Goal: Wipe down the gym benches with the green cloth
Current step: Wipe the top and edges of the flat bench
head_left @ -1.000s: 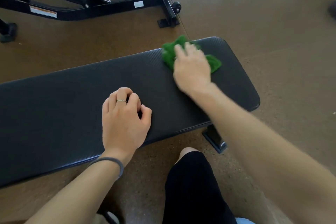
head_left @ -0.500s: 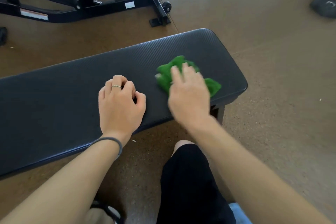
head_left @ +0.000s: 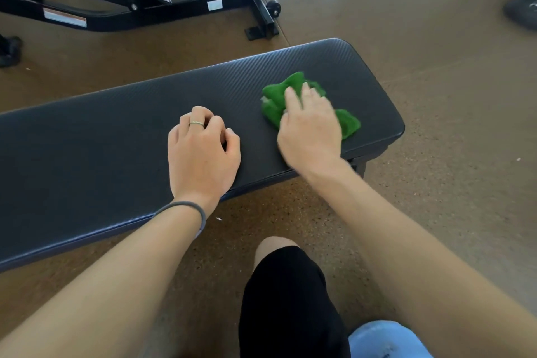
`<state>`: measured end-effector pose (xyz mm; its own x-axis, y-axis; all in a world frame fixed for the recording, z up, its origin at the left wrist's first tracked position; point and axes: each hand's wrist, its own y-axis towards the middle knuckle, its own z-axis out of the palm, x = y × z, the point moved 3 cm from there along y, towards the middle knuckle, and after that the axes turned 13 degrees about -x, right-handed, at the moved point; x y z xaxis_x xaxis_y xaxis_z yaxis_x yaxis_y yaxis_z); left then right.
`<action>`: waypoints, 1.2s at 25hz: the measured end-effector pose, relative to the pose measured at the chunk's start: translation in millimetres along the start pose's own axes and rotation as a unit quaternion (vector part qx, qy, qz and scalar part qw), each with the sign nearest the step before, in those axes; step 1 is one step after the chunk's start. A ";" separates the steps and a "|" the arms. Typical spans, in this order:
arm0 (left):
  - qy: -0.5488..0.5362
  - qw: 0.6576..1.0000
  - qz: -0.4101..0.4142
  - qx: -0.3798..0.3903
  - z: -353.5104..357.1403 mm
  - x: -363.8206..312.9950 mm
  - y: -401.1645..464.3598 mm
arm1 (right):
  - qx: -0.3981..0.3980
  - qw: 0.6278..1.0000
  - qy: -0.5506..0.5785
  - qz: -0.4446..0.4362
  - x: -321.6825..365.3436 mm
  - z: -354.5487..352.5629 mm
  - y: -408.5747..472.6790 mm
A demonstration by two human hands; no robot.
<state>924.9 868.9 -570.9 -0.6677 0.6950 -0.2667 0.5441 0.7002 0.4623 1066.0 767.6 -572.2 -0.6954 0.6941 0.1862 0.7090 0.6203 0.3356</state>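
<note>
A flat black padded gym bench (head_left: 116, 131) runs from the left edge to the centre right. The crumpled green cloth (head_left: 279, 96) lies on its right end. My right hand (head_left: 311, 131) presses down on the cloth with its fingers stretched over it, hiding the cloth's middle. My left hand (head_left: 200, 154) rests on the pad to the left of the cloth, fingers curled under and holding nothing. It wears a ring, and a hair tie sits on the wrist.
A black machine frame (head_left: 145, 9) with a small wheel stands on the brown floor behind the bench. Dark objects (head_left: 520, 9) lie at the far right. My knee in black shorts (head_left: 290, 285) is in front of the bench, near its leg (head_left: 360, 167).
My right hand drew the cloth from the bench's far edge toward the near edge, then slid it back to the middle. My left hand stayed put.
</note>
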 end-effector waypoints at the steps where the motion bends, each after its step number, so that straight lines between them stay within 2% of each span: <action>1: -0.003 1.000 0.006 0.002 -2.2 -1.0 -0.3 | -0.011 1.000 0.011 -0.020 17.2 -4.1 -19.6; 5: -0.121 0.991 -0.018 0.048 -19.4 25.9 -2.1 | -0.005 0.997 0.044 -0.061 53.3 -11.4 -85.1; 9: 0.008 0.998 0.017 0.062 -44.9 103.2 -8.6 | 0.022 0.998 0.019 -0.064 63.3 -11.7 -77.2; 11: 0.017 0.996 0.012 0.082 -43.8 116.5 -8.8 | 0.046 0.996 0.019 -0.071 71.8 -3.3 -56.1; 16: 0.024 0.995 0.038 0.086 -37.3 114.7 -9.0 | 0.072 0.997 0.017 -0.029 102.7 25.2 20.5; 20: 0.028 0.994 0.063 0.082 -36.1 118.5 -14.5 | 0.030 0.999 0.020 -0.028 126.0 3.9 -61.0; 22: 0.028 0.993 0.066 0.093 -35.5 119.2 -16.6 | 0.051 0.997 0.031 -0.043 133.3 -6.9 -97.8; 25: 0.036 0.991 0.071 0.105 -35.9 119.5 -14.3 | 0.077 0.996 0.027 -0.036 132.0 6.3 -55.6; 27: 0.048 0.990 0.077 0.110 -36.5 118.5 -14.4 | 0.080 0.997 0.019 0.003 133.1 19.5 -13.0; 30: 0.053 0.989 0.090 0.102 -35.7 118.1 -17.6 | 0.041 0.999 0.004 0.026 139.9 24.4 -20.4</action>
<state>818.3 932.8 -580.3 -0.5942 0.7980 -0.1005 0.7428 0.5924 0.3120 957.2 861.0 -575.4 -0.6583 0.7231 0.2091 0.7509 0.6117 0.2490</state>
